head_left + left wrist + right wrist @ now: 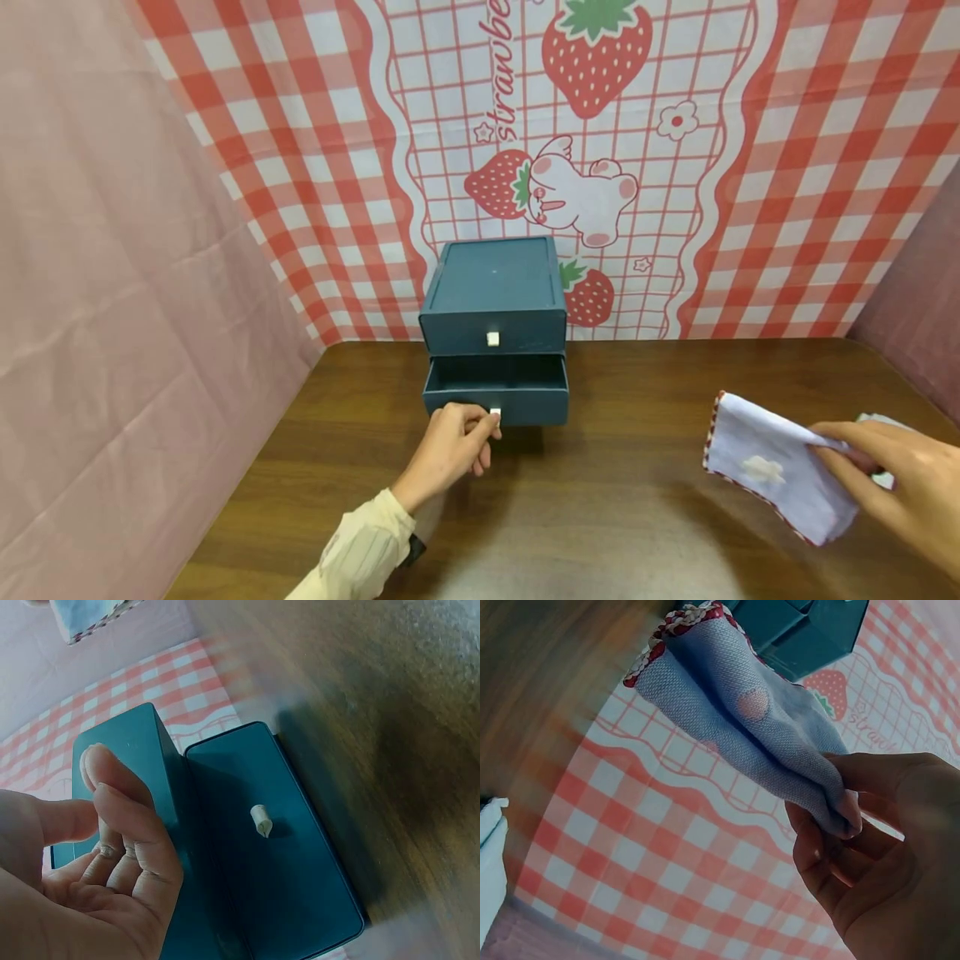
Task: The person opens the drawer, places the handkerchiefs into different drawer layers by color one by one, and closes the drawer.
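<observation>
While the right hand pinches a pale cloth right of the drawer unit, the left hand hovers before the unit's extended lower drawer. Its fingers, loosely curled and empty, stand clear of the knob.

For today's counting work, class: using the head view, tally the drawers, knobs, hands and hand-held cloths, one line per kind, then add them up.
Drawers: 2 (upper drawer, lower drawer)
Knobs: 2 (upper knob, lower knob)
Hands: 2 (left hand, right hand)
Hand-held cloths: 1 (cloth)
Total: 7
</observation>
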Tool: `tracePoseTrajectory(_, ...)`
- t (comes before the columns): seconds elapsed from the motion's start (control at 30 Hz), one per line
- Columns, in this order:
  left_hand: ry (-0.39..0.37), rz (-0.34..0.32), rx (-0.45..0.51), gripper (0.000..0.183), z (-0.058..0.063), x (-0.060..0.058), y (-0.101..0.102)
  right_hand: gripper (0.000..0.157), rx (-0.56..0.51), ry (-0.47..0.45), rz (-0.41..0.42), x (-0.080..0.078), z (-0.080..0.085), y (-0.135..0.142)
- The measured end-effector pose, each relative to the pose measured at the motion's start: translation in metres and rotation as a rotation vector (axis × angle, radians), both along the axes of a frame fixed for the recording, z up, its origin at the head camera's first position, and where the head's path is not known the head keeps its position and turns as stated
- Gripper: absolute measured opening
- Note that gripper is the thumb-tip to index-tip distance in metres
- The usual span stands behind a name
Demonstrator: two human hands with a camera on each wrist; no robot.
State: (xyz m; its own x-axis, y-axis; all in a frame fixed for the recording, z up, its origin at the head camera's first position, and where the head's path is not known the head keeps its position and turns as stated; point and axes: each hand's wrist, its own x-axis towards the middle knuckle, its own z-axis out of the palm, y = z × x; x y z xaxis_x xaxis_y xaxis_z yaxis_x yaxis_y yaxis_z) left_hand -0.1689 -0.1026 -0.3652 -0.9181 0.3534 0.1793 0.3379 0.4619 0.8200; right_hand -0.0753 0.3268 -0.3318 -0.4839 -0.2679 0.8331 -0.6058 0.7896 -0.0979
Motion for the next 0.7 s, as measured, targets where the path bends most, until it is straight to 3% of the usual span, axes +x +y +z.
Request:
tracePoseTrajectory(0.17, 0.014, -0.001, -0.011, 0.031, -0.001, 0.004, 0.000, 0.064, -0.018, 0.026, 0.024, 0.003, 0.004, -0.006)
tracePoseTrajectory(0.47, 0.016, -0.016, -0.010, 0.032, 0.000, 0.012, -0.002, 0.063, 0.068, -0.008, -0.023, 0.007, 0.016, -0.014)
tracePoseTrajectory(0.7, 0.009, -0.017, -0.013, 0.031, -0.002, 0.017, -0.004, 0.056, 0.080, 0.025, 0.000, 0.005, 0.025, -0.027)
